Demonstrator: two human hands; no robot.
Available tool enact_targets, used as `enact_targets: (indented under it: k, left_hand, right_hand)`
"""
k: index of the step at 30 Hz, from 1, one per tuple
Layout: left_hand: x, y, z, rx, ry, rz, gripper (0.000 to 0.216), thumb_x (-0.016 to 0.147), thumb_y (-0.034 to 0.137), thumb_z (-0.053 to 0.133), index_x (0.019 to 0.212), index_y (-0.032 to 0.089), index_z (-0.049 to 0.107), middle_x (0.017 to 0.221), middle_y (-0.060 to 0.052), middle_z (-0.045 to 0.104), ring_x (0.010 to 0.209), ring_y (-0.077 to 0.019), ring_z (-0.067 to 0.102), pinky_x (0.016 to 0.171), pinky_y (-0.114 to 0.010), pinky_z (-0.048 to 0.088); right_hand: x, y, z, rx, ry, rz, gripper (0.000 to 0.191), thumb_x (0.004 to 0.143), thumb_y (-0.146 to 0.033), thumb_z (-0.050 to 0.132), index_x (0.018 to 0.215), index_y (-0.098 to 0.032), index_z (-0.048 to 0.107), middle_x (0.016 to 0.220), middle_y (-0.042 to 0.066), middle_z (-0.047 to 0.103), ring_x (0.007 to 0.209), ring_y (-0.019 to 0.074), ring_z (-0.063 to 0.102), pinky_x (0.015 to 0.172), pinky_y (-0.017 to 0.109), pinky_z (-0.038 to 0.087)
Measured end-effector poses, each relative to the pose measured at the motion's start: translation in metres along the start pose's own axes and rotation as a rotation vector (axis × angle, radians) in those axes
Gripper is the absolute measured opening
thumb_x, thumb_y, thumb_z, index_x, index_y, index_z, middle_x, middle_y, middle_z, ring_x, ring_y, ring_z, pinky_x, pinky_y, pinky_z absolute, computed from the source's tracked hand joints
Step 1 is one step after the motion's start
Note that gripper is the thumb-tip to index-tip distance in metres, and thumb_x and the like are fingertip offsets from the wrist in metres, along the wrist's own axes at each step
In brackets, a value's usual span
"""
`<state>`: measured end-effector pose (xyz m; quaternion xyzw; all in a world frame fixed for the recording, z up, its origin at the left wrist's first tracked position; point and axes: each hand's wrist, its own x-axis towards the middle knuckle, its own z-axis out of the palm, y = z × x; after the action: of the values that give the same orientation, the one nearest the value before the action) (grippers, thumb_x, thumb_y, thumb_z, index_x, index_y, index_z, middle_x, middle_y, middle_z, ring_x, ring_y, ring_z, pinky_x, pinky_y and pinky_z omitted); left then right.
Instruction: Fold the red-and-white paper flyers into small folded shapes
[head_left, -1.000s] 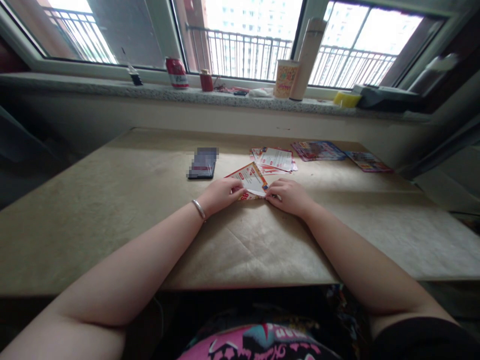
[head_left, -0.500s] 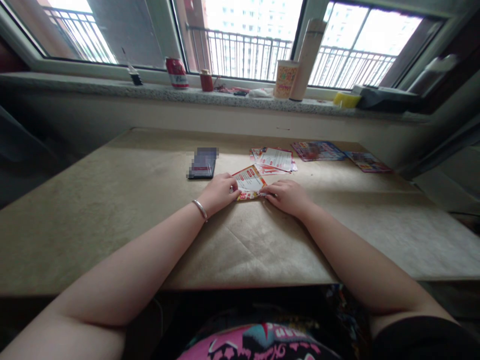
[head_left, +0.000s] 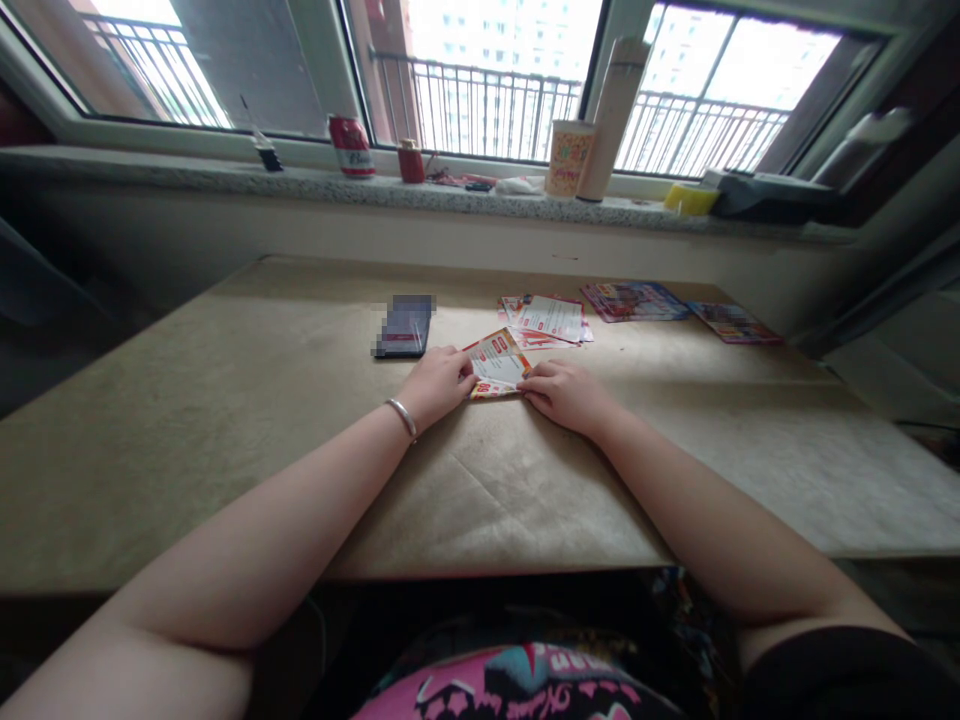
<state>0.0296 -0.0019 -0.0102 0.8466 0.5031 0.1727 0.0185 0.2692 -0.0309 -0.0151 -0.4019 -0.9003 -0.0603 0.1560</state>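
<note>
Left hand point(head_left: 441, 385) and right hand point(head_left: 564, 394) pinching one folded leaflet point(head_left: 495, 358), mid-frame; one can point(head_left: 350, 147), one cup point(head_left: 568, 158) upper middle, contents unclear.

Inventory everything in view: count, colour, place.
Table: 1, beige, foreground
Folded paper: 1, red, white, centre
Loose papers: several, red, white, behind it
Printed piles: 2, multicoloured, far right
Device: 1, dark, left of folded paper
Windows: several, clear, background
Sill: 1, grey, below windows
Can: 1, red, white, sill left
Container: 1, red, beside can
Cup: 1, yellowish, sill
Cylinder: 1, beige, beside cup
Unclear items: several, mixed, along sill
Bracelet: 1, silver, left wrist
Shirt: 1, black, pink, bottom
Left hand, right hand: 1 each, bare, on folded paper
</note>
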Motion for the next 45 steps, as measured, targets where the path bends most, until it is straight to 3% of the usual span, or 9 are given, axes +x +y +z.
enact_targets:
  k: [6, 30, 36, 40, 45]
  left_hand:
    - [0.000, 0.001, -0.001, 0.008, -0.014, -0.020, 0.016, 0.084, 0.028, 0.057, 0.078, 0.016, 0.065, 0.088, -0.008, 0.064, 0.084, -0.0201, 0.057, 0.081, -0.032, 0.045]
    - [0.002, 0.000, 0.001, 0.022, 0.022, -0.025, 0.018, 0.083, 0.023, 0.050, 0.074, 0.015, 0.063, 0.085, -0.009, 0.062, 0.079, -0.0192, 0.058, 0.078, -0.031, 0.048]
    - [-0.003, 0.002, -0.001, 0.072, 0.082, 0.121, 0.019, 0.087, 0.023, 0.050, 0.091, 0.017, 0.068, 0.100, -0.009, 0.065, 0.094, -0.0219, 0.058, 0.088, -0.035, 0.048]
    - [-0.006, 0.006, -0.007, 0.040, 0.005, 0.323, 0.027, 0.093, 0.030, 0.047, 0.098, 0.019, 0.071, 0.104, -0.007, 0.068, 0.102, -0.0202, 0.059, 0.095, -0.033, 0.046]
    - [-0.008, 0.009, -0.007, 0.109, -0.068, 0.332, 0.032, 0.097, 0.029, 0.041, 0.113, 0.023, 0.068, 0.112, -0.006, 0.069, 0.105, -0.0195, 0.061, 0.095, -0.033, 0.047]
  right_hand:
    - [0.000, -0.004, -0.004, -0.015, -0.027, 0.004, 0.026, 0.093, -0.025, 0.051, 0.108, -0.024, 0.071, 0.100, 0.006, 0.070, 0.085, 0.0173, 0.061, 0.072, 0.028, 0.044]
    - [0.002, -0.003, 0.002, 0.022, -0.017, 0.037, 0.025, 0.093, -0.027, 0.051, 0.103, -0.026, 0.075, 0.101, 0.005, 0.069, 0.092, 0.0181, 0.060, 0.078, 0.029, 0.045]
    - [0.003, -0.003, 0.000, 0.020, -0.024, 0.033, 0.026, 0.092, -0.025, 0.051, 0.102, -0.025, 0.075, 0.099, 0.006, 0.069, 0.091, 0.0187, 0.060, 0.080, 0.030, 0.046]
    - [0.002, 0.002, 0.000, 0.011, 0.001, 0.082, 0.025, 0.092, -0.025, 0.052, 0.101, -0.023, 0.075, 0.099, 0.006, 0.069, 0.091, 0.0189, 0.060, 0.081, 0.030, 0.046]
    - [0.001, 0.007, 0.003, 0.019, 0.023, 0.073, 0.025, 0.092, -0.025, 0.052, 0.101, -0.024, 0.075, 0.098, 0.007, 0.069, 0.091, 0.0185, 0.060, 0.084, 0.030, 0.046]
